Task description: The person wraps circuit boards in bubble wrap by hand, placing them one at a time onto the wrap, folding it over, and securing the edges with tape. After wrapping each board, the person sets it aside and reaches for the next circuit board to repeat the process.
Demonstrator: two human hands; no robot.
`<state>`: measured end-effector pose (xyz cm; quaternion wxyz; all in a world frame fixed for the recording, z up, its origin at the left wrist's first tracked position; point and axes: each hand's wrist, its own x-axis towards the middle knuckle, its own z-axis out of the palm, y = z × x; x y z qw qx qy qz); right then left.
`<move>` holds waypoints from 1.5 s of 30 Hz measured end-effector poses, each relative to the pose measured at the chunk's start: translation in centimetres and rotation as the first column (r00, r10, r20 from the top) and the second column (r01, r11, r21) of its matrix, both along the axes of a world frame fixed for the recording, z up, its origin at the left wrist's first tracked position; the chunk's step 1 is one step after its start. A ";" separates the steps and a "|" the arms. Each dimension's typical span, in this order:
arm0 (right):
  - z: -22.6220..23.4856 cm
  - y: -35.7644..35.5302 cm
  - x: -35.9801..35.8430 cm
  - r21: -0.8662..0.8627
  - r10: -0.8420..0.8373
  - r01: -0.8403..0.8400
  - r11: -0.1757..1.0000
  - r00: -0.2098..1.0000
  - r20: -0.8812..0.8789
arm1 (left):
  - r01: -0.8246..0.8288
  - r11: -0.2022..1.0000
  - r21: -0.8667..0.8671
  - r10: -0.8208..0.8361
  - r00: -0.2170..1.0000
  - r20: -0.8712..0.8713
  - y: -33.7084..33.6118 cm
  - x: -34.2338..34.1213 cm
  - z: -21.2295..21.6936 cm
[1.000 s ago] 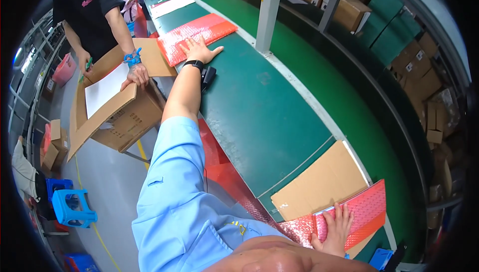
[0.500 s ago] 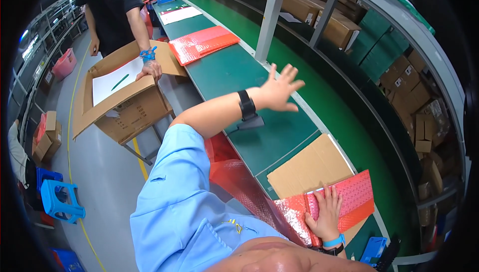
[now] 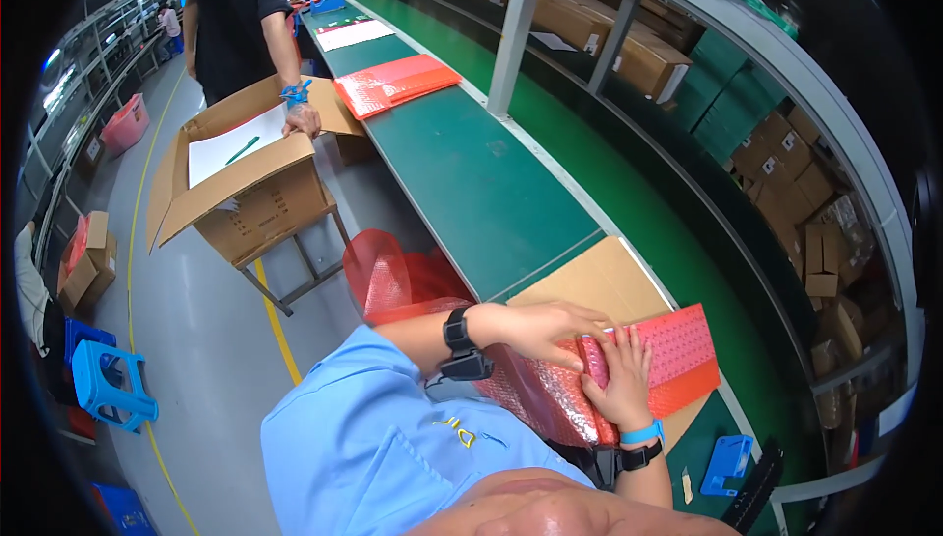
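Observation:
Red-pink bubble wrap (image 3: 685, 359) lies folded over a flat brown cardboard sheet (image 3: 594, 281) on the green bench. My right hand (image 3: 624, 379) rests flat on the wrap, fingers stretched and slightly apart. Beside it my left hand (image 3: 535, 330) reaches across from the left, fingers extended at the wrap's folded edge near my right fingertips. Neither hand grips anything that I can see. More loose red bubble wrap (image 3: 393, 276) trails off the bench's near edge. What the folded wrap covers is hidden.
Across the left aisle, a co-worker's hand (image 3: 303, 120) rests on an open carton (image 3: 260, 226) holding white sheets and a green pen (image 3: 242, 150). Further along the bench lies a red bubble-wrap packet (image 3: 398, 82). A blue plastic object (image 3: 729, 464) is at lower right; a metal post (image 3: 514, 45) stands behind.
My left hand has swung down from above the bench to the wrap's fold beside my right hand. The right hand stays on the wrap. The view has shifted slightly.

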<state>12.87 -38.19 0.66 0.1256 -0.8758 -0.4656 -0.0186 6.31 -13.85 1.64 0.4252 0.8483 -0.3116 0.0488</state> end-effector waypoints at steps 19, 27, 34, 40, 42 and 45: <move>0.9 0.2 -0.2 0.034 0.054 -0.052 0.998 0.996 -0.071 | -0.595 -0.457 -0.661 0.872 -0.152 -0.466 44.8 1.1 -7.5; 1.0 0.4 0.2 0.018 -0.019 0.021 1.000 0.997 -0.071 | -0.876 -0.481 0.034 0.813 -0.460 -0.358 62.4 0.2 -11.8; 1.3 0.9 0.1 -0.013 -0.079 0.078 0.997 0.994 -0.081 | -0.921 -0.369 -0.124 0.763 -0.224 -0.606 67.0 3.0 -14.1; 1.1 0.9 0.4 0.015 -0.032 0.033 0.999 0.995 -0.096 | -0.818 -0.408 -0.405 0.797 -0.103 -0.595 64.5 -0.5 -12.5; 1.0 1.1 0.2 -0.013 -0.058 0.057 0.998 0.994 -0.090 | -0.847 -0.399 -0.351 0.771 -0.102 -0.629 58.4 0.9 -12.8; 1.1 1.1 -0.4 -0.046 -0.096 0.094 0.995 0.993 -0.063 | -0.889 -0.344 -0.302 0.743 -0.062 -0.666 47.2 -0.9 -10.3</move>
